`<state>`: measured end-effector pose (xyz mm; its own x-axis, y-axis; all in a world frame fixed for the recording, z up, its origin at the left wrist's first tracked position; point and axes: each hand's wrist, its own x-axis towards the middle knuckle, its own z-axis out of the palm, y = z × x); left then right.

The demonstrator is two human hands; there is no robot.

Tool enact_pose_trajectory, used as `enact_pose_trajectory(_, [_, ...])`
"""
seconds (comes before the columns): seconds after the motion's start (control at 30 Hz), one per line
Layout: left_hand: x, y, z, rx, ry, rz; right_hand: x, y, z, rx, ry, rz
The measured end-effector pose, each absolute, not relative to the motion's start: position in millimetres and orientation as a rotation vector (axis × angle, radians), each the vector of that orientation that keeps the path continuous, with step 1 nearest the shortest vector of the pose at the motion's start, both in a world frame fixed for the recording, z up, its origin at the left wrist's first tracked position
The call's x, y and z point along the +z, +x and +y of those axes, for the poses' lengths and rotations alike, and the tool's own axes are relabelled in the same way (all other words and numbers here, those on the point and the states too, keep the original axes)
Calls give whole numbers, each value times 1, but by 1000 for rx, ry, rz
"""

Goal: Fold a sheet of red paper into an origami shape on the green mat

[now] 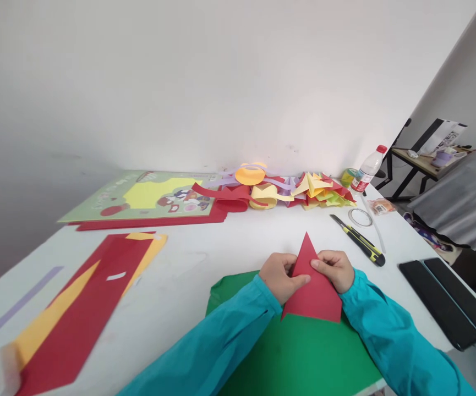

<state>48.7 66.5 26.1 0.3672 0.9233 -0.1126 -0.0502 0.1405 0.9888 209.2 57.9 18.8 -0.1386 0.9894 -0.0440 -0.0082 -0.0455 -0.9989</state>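
Between my two hands is a sheet of red paper (315, 300), folded to a point at its far end. My left hand (281, 276) pinches its left edge, thumb lying on top. On the other side my right hand (335, 269) grips the right edge, also with the thumb on top and the fingers curled underneath. The paper is held over a green mat (295, 357) at the front of the table. The undersides of the paper and the fingertips below it are hidden.
A utility knife (359, 241), a tape roll (360, 217) and a plastic bottle (368, 170) lie or stand at right, near a black phone-like case (448, 300). Red paper strips (93, 297) lie left. Folded paper pieces (314, 190) and a printed pad (97, 198) line the wall.
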Motion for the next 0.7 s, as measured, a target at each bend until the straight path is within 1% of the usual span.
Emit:
enact_pose_trajectory(0.3, [24, 50, 65, 832, 1200, 976, 12, 216, 74, 1417, -1205, -989])
enact_pose_trajectory(0.7, [3, 35, 57, 777, 1220, 972, -3, 217, 82, 1416, -1213, -963])
